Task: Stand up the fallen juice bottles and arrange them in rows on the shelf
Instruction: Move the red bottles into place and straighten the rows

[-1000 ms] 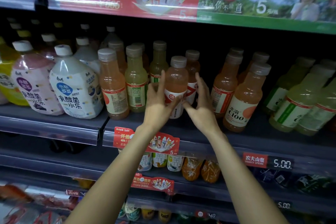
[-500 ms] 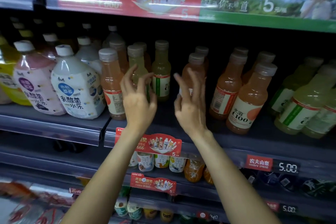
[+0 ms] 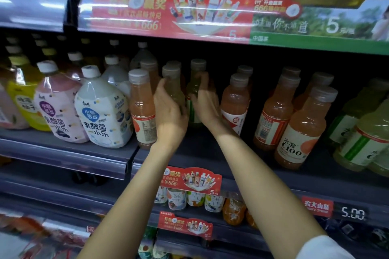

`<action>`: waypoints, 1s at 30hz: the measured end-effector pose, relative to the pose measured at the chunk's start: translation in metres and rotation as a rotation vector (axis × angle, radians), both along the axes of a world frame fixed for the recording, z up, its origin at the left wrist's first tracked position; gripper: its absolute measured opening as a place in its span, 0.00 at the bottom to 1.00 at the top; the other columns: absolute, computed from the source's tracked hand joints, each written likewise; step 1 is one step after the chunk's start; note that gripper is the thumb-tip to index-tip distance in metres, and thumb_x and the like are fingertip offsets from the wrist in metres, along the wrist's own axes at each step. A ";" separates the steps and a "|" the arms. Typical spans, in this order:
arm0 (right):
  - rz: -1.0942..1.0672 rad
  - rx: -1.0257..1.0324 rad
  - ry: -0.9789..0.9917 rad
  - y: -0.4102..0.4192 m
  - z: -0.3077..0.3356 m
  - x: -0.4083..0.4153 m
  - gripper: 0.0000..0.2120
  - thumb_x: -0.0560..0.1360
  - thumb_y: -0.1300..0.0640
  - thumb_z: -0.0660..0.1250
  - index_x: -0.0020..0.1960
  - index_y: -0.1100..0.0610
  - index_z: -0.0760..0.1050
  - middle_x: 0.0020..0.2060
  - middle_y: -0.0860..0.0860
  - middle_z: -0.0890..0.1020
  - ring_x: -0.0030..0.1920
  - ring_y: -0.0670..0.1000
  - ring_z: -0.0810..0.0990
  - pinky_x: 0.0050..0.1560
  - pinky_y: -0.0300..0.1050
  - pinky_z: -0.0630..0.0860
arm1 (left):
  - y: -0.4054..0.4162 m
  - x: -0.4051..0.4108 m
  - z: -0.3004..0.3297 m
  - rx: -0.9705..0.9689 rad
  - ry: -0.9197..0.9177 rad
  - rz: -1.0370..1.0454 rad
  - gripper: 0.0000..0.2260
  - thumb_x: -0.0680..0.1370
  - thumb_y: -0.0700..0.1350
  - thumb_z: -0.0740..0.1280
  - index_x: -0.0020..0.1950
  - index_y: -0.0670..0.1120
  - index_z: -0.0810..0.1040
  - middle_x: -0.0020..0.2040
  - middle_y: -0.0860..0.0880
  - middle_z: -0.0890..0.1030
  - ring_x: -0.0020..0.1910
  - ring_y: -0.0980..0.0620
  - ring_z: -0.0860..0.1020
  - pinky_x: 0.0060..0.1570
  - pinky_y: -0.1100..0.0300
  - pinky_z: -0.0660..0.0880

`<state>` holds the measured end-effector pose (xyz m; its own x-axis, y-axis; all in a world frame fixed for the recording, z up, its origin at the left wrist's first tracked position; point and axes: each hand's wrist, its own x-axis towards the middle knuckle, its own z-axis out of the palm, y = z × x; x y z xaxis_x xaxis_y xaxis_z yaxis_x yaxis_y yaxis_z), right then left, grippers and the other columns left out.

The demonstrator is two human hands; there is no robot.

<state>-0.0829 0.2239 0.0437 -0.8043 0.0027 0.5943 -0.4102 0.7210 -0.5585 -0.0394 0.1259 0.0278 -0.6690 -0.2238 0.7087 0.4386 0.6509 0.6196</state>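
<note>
Juice bottles stand on the dark middle shelf [image 3: 210,153]. My left hand [image 3: 170,115] wraps around a pale yellow-green juice bottle [image 3: 173,88] with a grey cap, second row back. Beside it, my right hand [image 3: 207,105] curls around another yellow-green bottle [image 3: 194,90] with a green label. Both bottles are upright. An orange juice bottle [image 3: 141,109] stands just left of my left hand, and another orange one [image 3: 236,99] just right of my right hand. Further right, an orange C100 bottle [image 3: 301,132] leans leftwards, and pale green bottles [image 3: 362,141] lean too.
Fat white [image 3: 103,111] and pink [image 3: 56,107] yoghurt drink bottles crowd the shelf section to the left. A red promo banner [image 3: 168,12] fronts the upper shelf close overhead. Below hang a red promo tag [image 3: 189,178] and a 5.00 price label [image 3: 352,213], with more bottles on lower shelves.
Both hands left the front orange bottle, which now stands further back on the right, and reached deeper to close on two yellow-green bottles. The view has moved closer to the shelf.
</note>
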 end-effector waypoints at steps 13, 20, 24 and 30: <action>0.038 -0.360 0.069 0.033 -0.020 0.105 0.33 0.68 0.63 0.75 0.65 0.57 0.60 0.59 0.53 0.75 0.57 0.47 0.76 0.57 0.34 0.73 | -0.001 -0.004 -0.006 -0.092 -0.053 -0.047 0.38 0.71 0.39 0.72 0.75 0.34 0.55 0.72 0.35 0.62 0.71 0.37 0.63 0.68 0.52 0.62; 0.061 -0.338 -0.015 0.064 -0.029 0.119 0.41 0.65 0.49 0.77 0.69 0.44 0.55 0.64 0.50 0.72 0.64 0.50 0.72 0.62 0.51 0.74 | 0.017 -0.014 -0.033 0.184 -0.132 -0.056 0.46 0.68 0.43 0.77 0.78 0.49 0.53 0.73 0.43 0.64 0.72 0.46 0.64 0.66 0.59 0.62; -0.057 -0.306 -0.123 0.058 -0.047 0.117 0.45 0.61 0.44 0.77 0.69 0.44 0.54 0.62 0.52 0.75 0.60 0.53 0.77 0.57 0.54 0.77 | 0.014 -0.013 -0.040 0.298 -0.198 -0.076 0.42 0.67 0.43 0.78 0.76 0.49 0.60 0.71 0.48 0.70 0.70 0.51 0.69 0.69 0.60 0.63; -0.068 -0.382 -0.147 0.060 -0.048 0.119 0.39 0.63 0.52 0.79 0.67 0.51 0.61 0.52 0.46 0.81 0.52 0.45 0.80 0.53 0.44 0.78 | 0.016 0.040 -0.038 0.263 0.023 -0.245 0.37 0.65 0.44 0.80 0.70 0.53 0.67 0.66 0.57 0.74 0.66 0.55 0.73 0.63 0.48 0.73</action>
